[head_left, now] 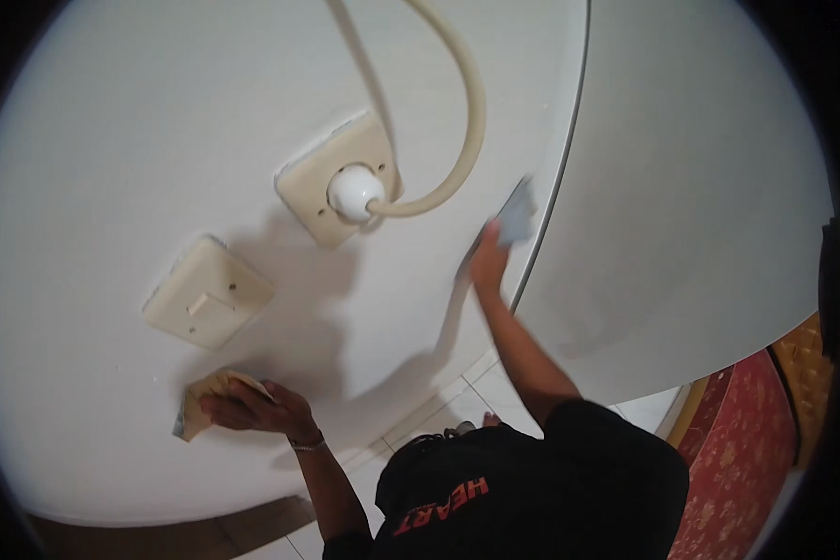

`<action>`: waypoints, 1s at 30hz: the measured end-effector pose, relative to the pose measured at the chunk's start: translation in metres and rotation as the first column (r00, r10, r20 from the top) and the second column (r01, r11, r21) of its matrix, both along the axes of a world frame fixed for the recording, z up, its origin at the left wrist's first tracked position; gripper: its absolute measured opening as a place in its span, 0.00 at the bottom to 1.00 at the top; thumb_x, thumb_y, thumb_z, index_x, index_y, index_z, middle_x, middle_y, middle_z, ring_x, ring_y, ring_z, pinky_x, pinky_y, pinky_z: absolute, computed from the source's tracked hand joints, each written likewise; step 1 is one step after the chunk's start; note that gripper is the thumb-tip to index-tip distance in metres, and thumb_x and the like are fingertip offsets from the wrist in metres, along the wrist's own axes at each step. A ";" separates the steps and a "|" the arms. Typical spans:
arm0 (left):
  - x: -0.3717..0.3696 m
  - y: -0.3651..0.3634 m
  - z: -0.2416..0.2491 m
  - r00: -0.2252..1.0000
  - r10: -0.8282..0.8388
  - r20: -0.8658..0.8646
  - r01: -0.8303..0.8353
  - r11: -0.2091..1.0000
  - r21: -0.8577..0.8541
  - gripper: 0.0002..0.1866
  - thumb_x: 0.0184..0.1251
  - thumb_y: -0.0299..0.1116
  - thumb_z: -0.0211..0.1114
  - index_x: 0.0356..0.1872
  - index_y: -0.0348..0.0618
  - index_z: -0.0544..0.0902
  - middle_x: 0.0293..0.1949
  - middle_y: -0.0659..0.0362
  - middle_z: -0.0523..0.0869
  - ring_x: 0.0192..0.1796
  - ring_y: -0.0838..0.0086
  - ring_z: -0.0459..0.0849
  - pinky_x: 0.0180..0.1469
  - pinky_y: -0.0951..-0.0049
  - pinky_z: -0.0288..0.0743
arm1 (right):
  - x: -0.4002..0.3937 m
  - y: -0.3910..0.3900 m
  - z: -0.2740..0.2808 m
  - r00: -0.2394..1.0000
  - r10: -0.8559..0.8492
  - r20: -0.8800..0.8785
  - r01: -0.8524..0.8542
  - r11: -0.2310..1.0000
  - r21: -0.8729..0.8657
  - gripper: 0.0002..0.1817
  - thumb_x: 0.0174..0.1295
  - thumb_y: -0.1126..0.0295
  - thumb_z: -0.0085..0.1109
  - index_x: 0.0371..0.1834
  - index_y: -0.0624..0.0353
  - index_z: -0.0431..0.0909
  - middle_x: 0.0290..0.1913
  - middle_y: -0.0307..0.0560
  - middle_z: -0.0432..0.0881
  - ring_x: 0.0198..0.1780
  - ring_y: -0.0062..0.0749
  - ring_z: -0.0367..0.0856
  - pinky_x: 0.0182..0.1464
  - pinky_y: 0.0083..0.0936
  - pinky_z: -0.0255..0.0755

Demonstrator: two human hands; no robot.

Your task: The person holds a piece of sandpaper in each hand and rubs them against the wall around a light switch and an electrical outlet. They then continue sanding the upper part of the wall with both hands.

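Observation:
At the lower left, my left hand (pixel 247 408) is closed around a bent, tan, cardboard-like sheet (pixel 196 415) with a greyish corner. It is just below the light switch (pixel 209 293) on the white wall (pixel 112 224). My right hand (pixel 489 261) reaches up on the right, its fingers closed on a flat light-grey piece (pixel 516 219). Motion blurs that piece, so its exact kind does not show. It is against or very close to the wall, beside a dark vertical edge; contact cannot be made out.
Above the switch, a wall socket (pixel 317 177) holds a round white plug (pixel 355 193) with a thick cream cable (pixel 476 112) looping up. A large pale panel (pixel 681 187) stands at the right. White floor tiles (pixel 457 411) and red patterned fabric (pixel 747 439) lie below.

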State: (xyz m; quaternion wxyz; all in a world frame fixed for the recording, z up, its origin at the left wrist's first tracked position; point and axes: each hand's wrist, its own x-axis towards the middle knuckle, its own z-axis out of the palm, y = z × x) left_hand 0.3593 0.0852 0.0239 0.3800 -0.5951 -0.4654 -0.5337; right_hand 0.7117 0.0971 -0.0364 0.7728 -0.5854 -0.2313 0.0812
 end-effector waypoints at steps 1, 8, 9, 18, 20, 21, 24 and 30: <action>0.000 -0.001 0.000 1.000 0.014 0.002 -0.014 1.000 -0.015 0.27 0.72 0.44 0.42 0.70 0.49 0.57 0.72 0.43 0.46 0.73 0.49 0.43 0.69 0.45 0.34 | 0.029 0.003 0.027 0.996 -0.088 -0.010 0.088 0.996 0.002 0.29 0.69 0.52 0.41 0.55 0.72 0.66 0.51 0.59 0.75 0.53 0.43 0.72 0.58 0.32 0.62; -0.004 0.000 -0.007 1.000 -0.002 0.025 0.003 1.000 -0.020 0.27 0.71 0.46 0.43 0.69 0.52 0.58 0.72 0.43 0.45 0.73 0.48 0.43 0.68 0.43 0.34 | -0.103 -0.032 0.013 0.934 0.088 0.346 -0.108 0.994 0.037 0.41 0.61 0.72 0.48 0.72 0.67 0.32 0.74 0.58 0.37 0.75 0.41 0.39 0.71 0.31 0.36; -0.001 -0.005 -0.009 0.999 -0.010 0.039 0.011 1.000 -0.027 0.27 0.71 0.46 0.43 0.69 0.51 0.59 0.71 0.42 0.46 0.73 0.47 0.43 0.68 0.43 0.34 | -0.134 -0.066 0.013 0.896 0.214 0.388 -0.158 0.973 -0.171 0.41 0.60 0.69 0.50 0.71 0.70 0.35 0.73 0.62 0.40 0.74 0.48 0.37 0.71 0.37 0.33; -0.002 -0.008 -0.015 0.999 -0.023 0.024 0.024 0.999 -0.038 0.25 0.72 0.44 0.42 0.67 0.46 0.61 0.71 0.40 0.47 0.73 0.47 0.44 0.68 0.44 0.35 | -0.029 -0.023 0.073 0.987 0.119 0.110 -0.133 0.983 0.130 0.26 0.71 0.58 0.42 0.59 0.72 0.63 0.55 0.54 0.71 0.56 0.34 0.68 0.60 0.27 0.58; -0.003 -0.009 -0.021 0.999 -0.031 0.042 0.033 0.999 -0.040 0.25 0.72 0.43 0.43 0.67 0.46 0.61 0.71 0.40 0.47 0.73 0.47 0.44 0.69 0.44 0.34 | -0.049 -0.022 0.086 0.993 0.069 0.095 -0.091 0.966 0.241 0.24 0.71 0.56 0.41 0.49 0.72 0.69 0.42 0.48 0.75 0.44 0.32 0.70 0.52 0.28 0.63; -0.005 -0.010 -0.026 0.998 -0.034 0.046 0.038 0.997 -0.069 0.25 0.71 0.43 0.45 0.67 0.47 0.62 0.71 0.40 0.47 0.73 0.47 0.44 0.69 0.44 0.33 | -0.062 -0.030 0.066 0.962 0.272 -0.013 -0.271 0.951 -0.150 0.24 0.70 0.60 0.43 0.58 0.73 0.63 0.56 0.55 0.71 0.57 0.37 0.67 0.60 0.28 0.58; -0.010 -0.012 -0.037 0.998 -0.051 0.040 0.056 0.992 -0.117 0.26 0.69 0.41 0.48 0.67 0.47 0.62 0.71 0.41 0.46 0.73 0.48 0.42 0.69 0.44 0.33 | -0.158 -0.052 -0.011 0.777 0.223 0.589 -0.270 0.963 -0.008 0.36 0.61 0.66 0.50 0.69 0.70 0.48 0.73 0.65 0.40 0.74 0.54 0.36 0.71 0.46 0.32; -0.041 -0.030 -0.049 0.996 -0.088 -0.015 0.081 0.963 -0.258 0.27 0.68 0.39 0.50 0.67 0.44 0.61 0.72 0.44 0.44 0.74 0.49 0.39 0.70 0.47 0.33 | -0.104 -0.033 -0.037 0.869 0.211 0.447 -0.227 0.974 -0.018 0.35 0.65 0.59 0.45 0.69 0.70 0.48 0.73 0.62 0.43 0.74 0.51 0.38 0.71 0.44 0.30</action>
